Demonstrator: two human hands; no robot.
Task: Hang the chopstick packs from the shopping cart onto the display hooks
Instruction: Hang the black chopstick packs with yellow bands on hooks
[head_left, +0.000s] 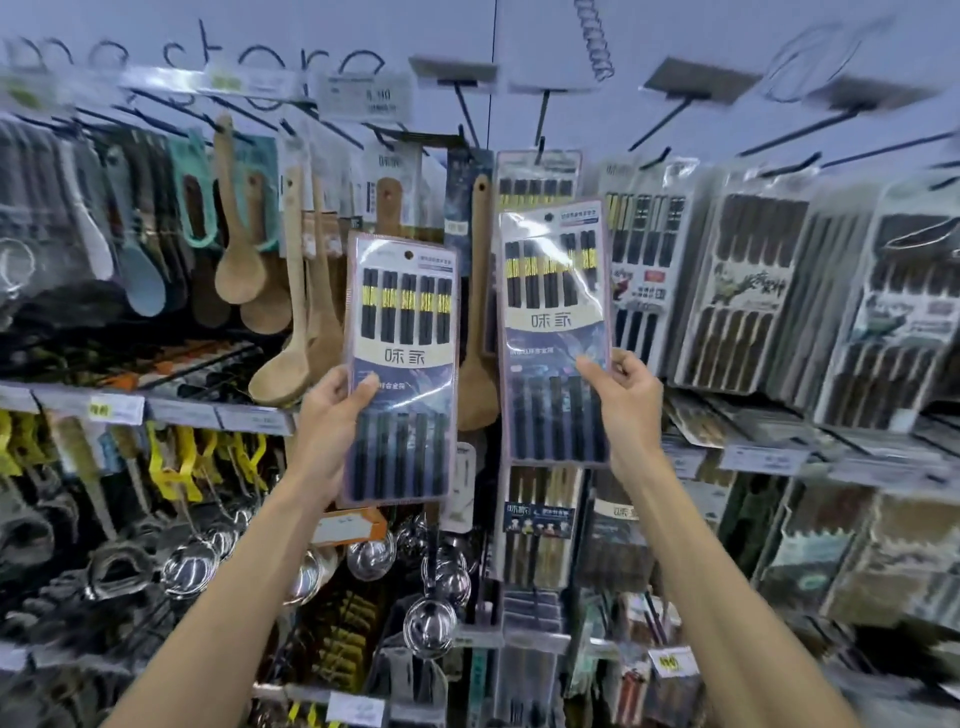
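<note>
I hold two flat packs of black chopsticks with gold bands up in front of the display wall. My left hand (332, 410) grips the left pack (402, 332) at its left edge, thumb on the front. My right hand (623, 395) grips the right pack (553, 312) at its right edge and holds it higher. Just behind the top of the right pack, a matching pack (537, 174) hangs on a black display hook (540, 130). The shopping cart is out of view.
Wooden spoons and spatulas (291, 270) hang left of the packs. Other chopstick packs (753, 280) fill the hooks on the right. Empty black hooks with price tags (670, 114) jut out above. Steel ladles (431, 618) hang on the lower shelf.
</note>
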